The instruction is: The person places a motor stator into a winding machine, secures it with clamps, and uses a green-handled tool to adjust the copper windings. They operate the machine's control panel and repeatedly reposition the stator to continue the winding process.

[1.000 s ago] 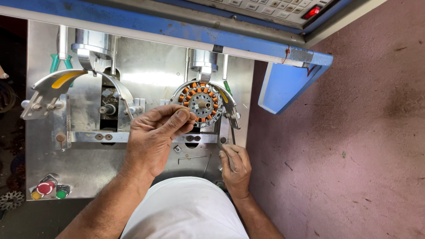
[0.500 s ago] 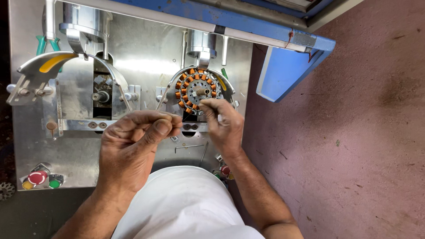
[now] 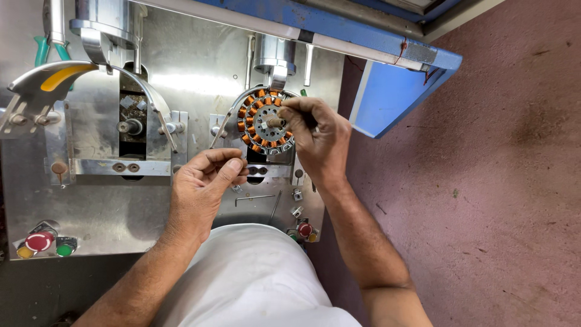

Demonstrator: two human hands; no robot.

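A round stator with copper-wound teeth (image 3: 259,123) sits on the right spindle of a steel winding machine (image 3: 97,200). My right hand (image 3: 315,136) rests on the stator's right side, thumb and fingers pinched near its centre shaft. My left hand (image 3: 203,184) is just below and to the left of the stator, thumb and forefinger pinched together, perhaps on a thin wire; I cannot tell. The left spindle (image 3: 130,126) stands bare.
Red, green and yellow push buttons (image 3: 41,242) sit at the machine's lower left, another red button (image 3: 305,229) at its lower right. A blue frame (image 3: 393,85) juts out at the upper right. Reddish floor (image 3: 484,212) lies to the right.
My right hand has come up from the machine's lower edge to the stator. My left hand has dropped off the stator to just below it, pinching.
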